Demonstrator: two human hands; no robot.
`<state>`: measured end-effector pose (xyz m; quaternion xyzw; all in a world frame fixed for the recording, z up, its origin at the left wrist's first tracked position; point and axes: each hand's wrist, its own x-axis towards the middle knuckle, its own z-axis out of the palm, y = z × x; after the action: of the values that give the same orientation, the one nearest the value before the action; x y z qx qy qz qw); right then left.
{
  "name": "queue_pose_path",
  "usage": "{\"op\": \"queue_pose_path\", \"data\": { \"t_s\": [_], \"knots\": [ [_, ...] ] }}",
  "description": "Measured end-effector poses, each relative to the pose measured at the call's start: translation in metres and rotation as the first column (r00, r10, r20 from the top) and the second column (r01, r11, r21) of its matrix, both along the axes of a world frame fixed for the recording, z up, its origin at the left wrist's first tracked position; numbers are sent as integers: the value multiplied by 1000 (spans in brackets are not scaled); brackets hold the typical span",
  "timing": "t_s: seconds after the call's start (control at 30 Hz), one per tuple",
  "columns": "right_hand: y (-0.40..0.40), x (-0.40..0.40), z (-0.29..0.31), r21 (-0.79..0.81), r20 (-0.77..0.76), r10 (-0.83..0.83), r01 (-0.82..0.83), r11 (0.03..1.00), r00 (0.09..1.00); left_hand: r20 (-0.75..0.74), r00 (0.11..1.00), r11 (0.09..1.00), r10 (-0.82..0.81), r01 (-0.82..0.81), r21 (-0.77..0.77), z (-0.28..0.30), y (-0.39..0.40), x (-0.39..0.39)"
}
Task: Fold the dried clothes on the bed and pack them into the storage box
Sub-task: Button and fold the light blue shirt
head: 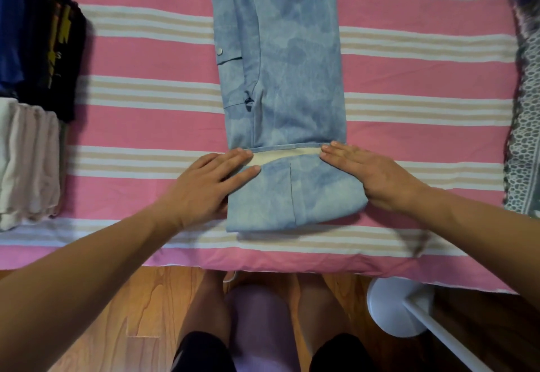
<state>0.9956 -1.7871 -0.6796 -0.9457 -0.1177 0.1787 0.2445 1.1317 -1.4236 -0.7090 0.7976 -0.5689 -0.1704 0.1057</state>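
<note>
A light blue mottled garment [286, 58], folded into a long strip, lies lengthwise down the middle of the pink striped bed [140, 129]. Its near end is turned over into a thick fold [295, 193] close to the bed's front edge. My left hand [204, 187] lies flat with straight fingers on the fold's left side. My right hand [371, 172] lies flat on the fold's right side, its fingertips at the hem line. No storage box is in view.
Folded dark blue and black clothes [38, 35] and pale beige ones [27, 161] are stacked at the bed's left edge. A patterned grey-green cloth [526, 126] lies along the right edge. Below the bed are wooden floor, my legs and a white round stand base [400, 307].
</note>
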Motion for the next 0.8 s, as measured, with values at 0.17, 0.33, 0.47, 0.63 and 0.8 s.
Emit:
{"op": "queue_pose_path", "data": {
  "t_s": [0.17, 0.33, 0.47, 0.63, 0.8],
  "knots": [
    [11, -17, 38, 139, -289, -4, 46, 989, 957, -176, 984, 998, -6, -6, -68, 24, 17, -16],
    [38, -40, 63, 257, -533, -214, 397, 881, 819, -721, 564, 862, 403, -498, 92, 81, 32, -65],
    [63, -16, 49, 217, -470, -641, 783, 583, 607, -571, 284, 522, 770, -796, 307, 87, -8, -49],
    [86, -8, 29, -31, -305, -815, 850, 526, 493, -351, 327, 439, 877, -842, 314, 56, -38, -38],
    [97, -19, 14, -231, -278, -851, 829, 509, 445, -244, 263, 349, 933, -826, 443, 48, -45, -47]
  ]
}}
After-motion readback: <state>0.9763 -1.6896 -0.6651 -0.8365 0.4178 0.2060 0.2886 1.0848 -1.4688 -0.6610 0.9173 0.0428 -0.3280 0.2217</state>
